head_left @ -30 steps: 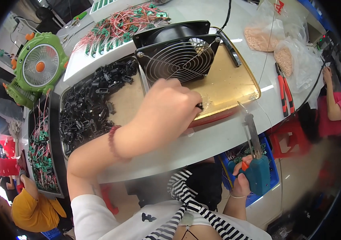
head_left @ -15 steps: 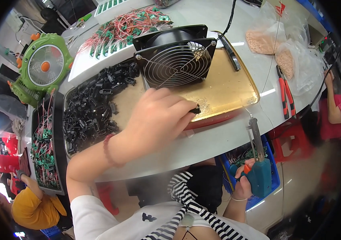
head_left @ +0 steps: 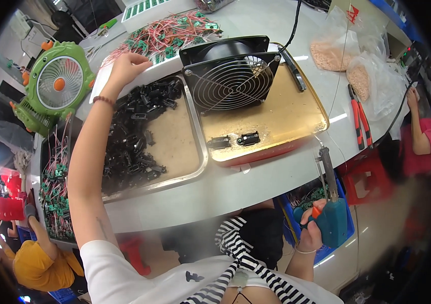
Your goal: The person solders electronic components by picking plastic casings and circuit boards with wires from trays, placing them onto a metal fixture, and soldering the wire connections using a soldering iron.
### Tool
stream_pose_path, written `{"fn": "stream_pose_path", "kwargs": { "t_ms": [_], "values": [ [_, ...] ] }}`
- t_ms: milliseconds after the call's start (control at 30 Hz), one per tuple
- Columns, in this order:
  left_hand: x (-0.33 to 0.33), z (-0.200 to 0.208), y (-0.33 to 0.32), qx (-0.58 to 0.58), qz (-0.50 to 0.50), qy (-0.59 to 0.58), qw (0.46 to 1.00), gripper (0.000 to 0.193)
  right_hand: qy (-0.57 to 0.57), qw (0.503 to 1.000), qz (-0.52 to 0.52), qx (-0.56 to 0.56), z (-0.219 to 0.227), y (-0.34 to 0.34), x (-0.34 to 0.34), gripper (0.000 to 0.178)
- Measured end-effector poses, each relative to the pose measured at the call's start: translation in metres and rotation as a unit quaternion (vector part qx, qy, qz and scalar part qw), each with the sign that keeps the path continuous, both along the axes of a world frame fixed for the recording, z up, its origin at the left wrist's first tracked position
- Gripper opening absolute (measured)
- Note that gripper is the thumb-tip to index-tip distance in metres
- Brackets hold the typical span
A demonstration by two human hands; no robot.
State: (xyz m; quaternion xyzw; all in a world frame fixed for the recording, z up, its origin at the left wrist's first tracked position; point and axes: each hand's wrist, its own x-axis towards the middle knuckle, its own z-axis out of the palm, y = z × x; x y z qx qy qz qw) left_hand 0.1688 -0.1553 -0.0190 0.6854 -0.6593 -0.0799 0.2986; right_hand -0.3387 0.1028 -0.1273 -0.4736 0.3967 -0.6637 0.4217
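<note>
My left hand (head_left: 127,71) is over the near edge of a white tray (head_left: 167,66) with green circuit boards and red-white wires (head_left: 167,38). Its thumb and fingers come together in a pinch; whatever they hold, if anything, is hidden. At the lower right my right hand (head_left: 310,233) grips a teal soldering gun (head_left: 331,220) with an orange trigger and a metal tip pointing up. Two small black plastic housings, one on the left (head_left: 219,142) and one on the right (head_left: 248,138), lie apart near the front edge of a gold-coloured tray (head_left: 286,116).
A black fan with a wire guard (head_left: 233,83) stands on the gold tray. Left of it, a metal tray (head_left: 175,137) holds many black housings (head_left: 134,152). A green fan (head_left: 58,81), red-handled pliers (head_left: 359,119) and bags of pellets (head_left: 329,53) surround the work area.
My left hand has left the black housing on the gold tray and moved up and left to the circuit boards. Two housings now show there. My right hand still holds the soldering gun.
</note>
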Motion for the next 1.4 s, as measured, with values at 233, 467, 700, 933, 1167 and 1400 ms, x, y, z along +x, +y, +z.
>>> {"fn": "stream_pose_path", "kwargs": {
  "t_ms": [233, 467, 700, 933, 1167, 1400],
  "values": [
    [0.001, -0.017, -0.016, -0.060, -0.001, -0.021, 0.998, 0.017, -0.005, 0.999, -0.028, 0.028, 0.002, 0.007, 0.000, 0.049],
    [-0.003, 0.032, 0.028, -0.309, -0.085, 0.270, 0.908, 0.017, -0.005, 0.999, -0.021, 0.042, 0.002, 0.003, 0.001, 0.049],
    [-0.054, 0.083, 0.118, -0.134, -0.082, 0.266, 0.951, 0.016, -0.007, 0.999, 0.006, 0.044, -0.001, -0.003, 0.003, 0.048],
    [-0.090, 0.062, 0.156, -0.039, -0.110, 0.239, 0.964, 0.022, 0.001, 0.999, -0.002, 0.049, 0.002, -0.004, 0.004, 0.047],
    [-0.094, 0.040, 0.158, 0.025, -0.108, 0.327, 0.939, 0.032, -0.001, 0.999, 0.003, 0.039, 0.001, -0.003, 0.004, 0.047],
    [-0.104, 0.036, 0.156, 0.026, -0.063, 0.394, 0.917, 0.028, -0.007, 0.999, 0.002, 0.041, -0.003, -0.001, 0.003, 0.047]
  ]
}}
